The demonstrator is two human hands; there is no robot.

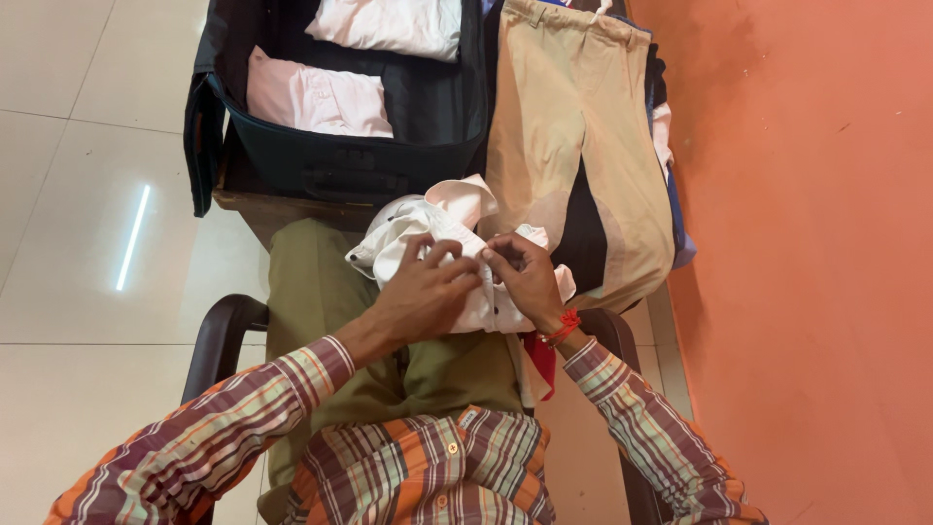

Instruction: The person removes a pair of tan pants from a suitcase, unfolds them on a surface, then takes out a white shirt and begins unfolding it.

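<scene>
A crumpled white shirt (428, 226) lies on my lap over olive trousers (316, 287). My left hand (423, 292) rests on top of the shirt, fingers curled and pinching its fabric. My right hand (525, 277), with a red thread at the wrist, pinches the same shirt right next to the left hand, fingertips nearly touching. I sit in a dark armchair (219, 335) and wear a plaid shirt.
An open dark suitcase (330, 160) stands ahead with folded pale pink clothes (316, 97) and white clothes (389, 24) inside. Beige trousers (573, 126) hang over more clothes on the right. An orange wall (807, 243) is close at right; pale tiled floor (87, 194) at left.
</scene>
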